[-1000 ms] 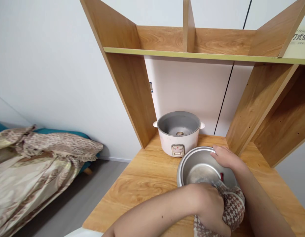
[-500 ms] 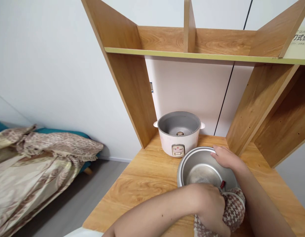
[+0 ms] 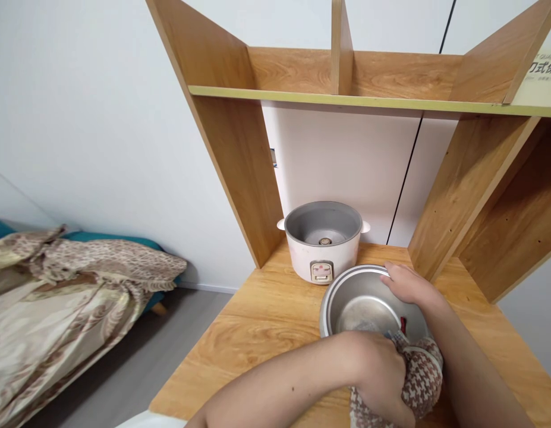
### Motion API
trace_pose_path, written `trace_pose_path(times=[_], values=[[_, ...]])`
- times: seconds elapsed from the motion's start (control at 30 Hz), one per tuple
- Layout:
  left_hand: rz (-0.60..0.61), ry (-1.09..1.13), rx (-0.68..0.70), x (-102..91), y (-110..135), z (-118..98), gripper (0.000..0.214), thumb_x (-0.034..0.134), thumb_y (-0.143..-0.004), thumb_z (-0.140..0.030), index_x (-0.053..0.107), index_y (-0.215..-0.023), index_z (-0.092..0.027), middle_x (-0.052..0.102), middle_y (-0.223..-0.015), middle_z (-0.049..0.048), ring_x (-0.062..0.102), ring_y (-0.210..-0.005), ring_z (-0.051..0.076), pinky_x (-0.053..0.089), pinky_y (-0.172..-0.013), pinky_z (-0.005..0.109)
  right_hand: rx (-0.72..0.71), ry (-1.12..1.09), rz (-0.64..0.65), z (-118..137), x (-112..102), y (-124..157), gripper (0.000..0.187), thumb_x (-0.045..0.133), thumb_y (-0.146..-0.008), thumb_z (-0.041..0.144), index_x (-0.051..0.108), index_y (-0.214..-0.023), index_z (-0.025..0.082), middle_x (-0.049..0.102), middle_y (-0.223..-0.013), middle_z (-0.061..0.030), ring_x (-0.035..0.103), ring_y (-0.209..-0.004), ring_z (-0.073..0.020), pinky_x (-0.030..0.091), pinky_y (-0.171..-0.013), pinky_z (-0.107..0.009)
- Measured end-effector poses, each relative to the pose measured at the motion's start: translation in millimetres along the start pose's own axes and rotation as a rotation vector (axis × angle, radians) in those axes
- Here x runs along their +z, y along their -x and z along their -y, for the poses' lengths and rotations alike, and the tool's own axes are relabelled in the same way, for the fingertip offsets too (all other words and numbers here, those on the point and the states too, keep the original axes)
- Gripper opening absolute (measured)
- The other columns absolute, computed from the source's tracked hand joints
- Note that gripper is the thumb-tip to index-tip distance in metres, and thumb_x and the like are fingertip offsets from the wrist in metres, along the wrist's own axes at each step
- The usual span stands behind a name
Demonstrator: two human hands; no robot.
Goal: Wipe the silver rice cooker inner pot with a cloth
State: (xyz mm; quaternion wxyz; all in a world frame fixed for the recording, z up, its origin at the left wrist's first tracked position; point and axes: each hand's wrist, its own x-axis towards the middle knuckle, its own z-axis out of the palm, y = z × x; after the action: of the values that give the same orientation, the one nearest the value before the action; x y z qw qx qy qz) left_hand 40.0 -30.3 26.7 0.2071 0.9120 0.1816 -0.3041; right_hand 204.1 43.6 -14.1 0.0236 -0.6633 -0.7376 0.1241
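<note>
A silver inner pot point(image 3: 333, 300) of a rice cooker stands on the wooden desktop, its open top tilted toward me. My right hand point(image 3: 406, 284) grips its far right rim. At the near right rim, my left hand point(image 3: 382, 374) is closed around a brown-and-white houndstooth cloth point(image 3: 422, 377), which drapes over the rim and partly into the pot. A small red tab point(image 3: 403, 324) shows at the cloth's edge inside the pot. My left fingers are mostly hidden by the back of the hand. Behind the pot sits the white rice cooker body point(image 3: 297, 255), lidless, its heating well visible.
A wooden shelf unit point(image 3: 239, 178) rises at the back of the desktop point(image 3: 239, 339), with side panels and a yellow-edged shelf above the cooker. A covered bed or sofa point(image 3: 92, 297) stands on the floor at left. A printed box point(image 3: 545, 77) is at upper right.
The cloth and its red tab have shifted slightly inside the pot. Both hands, the inner pot and the cooker body are in nearly the same places.
</note>
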Motion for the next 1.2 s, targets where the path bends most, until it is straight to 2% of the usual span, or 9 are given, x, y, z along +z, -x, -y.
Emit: trace_pose_path(times=[0.27, 0.47, 0.7, 0.97, 1.2], values=[[-0.040, 0.027, 0.006, 1.6, -0.9, 2.2, 0.078, 0.055, -0.076, -0.062, 0.069, -0.126, -0.003, 0.075, -0.113, 0.0236, 0.072, -0.098, 0.035, 0.056, -0.081, 0.042, 0.005, -0.004, 0.003, -1.2, 0.1, -0.5, 0.030, 0.040, -0.102, 0.036, 0.060, -0.112, 0.016, 0.072, -0.118, -0.0180, 0.067, -0.109, -0.0296, 0.044, -0.082, -0.035], [-0.029, 0.053, 0.019, 4.2, -3.3, 2.7, 0.073, 0.057, -0.076, -0.060, 0.072, -0.121, -0.004, 0.077, -0.106, 0.0226, 0.074, -0.089, 0.034, 0.056, -0.077, 0.042, -0.004, -0.005, -0.004, -0.8, 0.9, -0.3, 0.032, 0.040, -0.102, 0.035, 0.060, -0.115, 0.015, 0.071, -0.120, -0.0199, 0.067, -0.112, -0.0314, 0.044, -0.084, -0.036], [-0.020, 0.008, 0.033, 1.7, -3.9, 3.5, 0.082, 0.054, -0.075, -0.064, 0.069, -0.125, 0.000, 0.074, -0.113, 0.0262, 0.072, -0.097, 0.036, 0.056, -0.081, 0.042, 0.001, 0.001, 0.004, -0.9, 0.0, -0.5, 0.031, 0.041, -0.102, 0.036, 0.060, -0.114, 0.015, 0.072, -0.118, -0.0189, 0.067, -0.112, -0.0306, 0.045, -0.084, -0.035], [-0.003, -0.004, 0.015, 3.9, -6.2, 3.5, 0.080, 0.051, -0.078, -0.066, 0.069, -0.125, -0.003, 0.075, -0.111, 0.0232, 0.073, -0.094, 0.034, 0.056, -0.078, 0.041, 0.003, 0.011, 0.007, -1.2, 0.2, -1.0, 0.032, 0.040, -0.101, 0.036, 0.060, -0.115, 0.016, 0.071, -0.119, -0.0194, 0.067, -0.112, -0.0317, 0.044, -0.084, -0.036], [-0.012, 0.010, 0.001, -0.2, -1.2, 2.3, 0.082, 0.053, -0.075, -0.067, 0.069, -0.125, -0.004, 0.075, -0.112, 0.0226, 0.072, -0.096, 0.035, 0.056, -0.079, 0.042, -0.004, 0.011, 0.009, -2.2, 0.7, -1.4, 0.031, 0.039, -0.101, 0.037, 0.059, -0.113, 0.016, 0.071, -0.118, -0.0189, 0.066, -0.112, -0.0324, 0.044, -0.082, -0.036]])
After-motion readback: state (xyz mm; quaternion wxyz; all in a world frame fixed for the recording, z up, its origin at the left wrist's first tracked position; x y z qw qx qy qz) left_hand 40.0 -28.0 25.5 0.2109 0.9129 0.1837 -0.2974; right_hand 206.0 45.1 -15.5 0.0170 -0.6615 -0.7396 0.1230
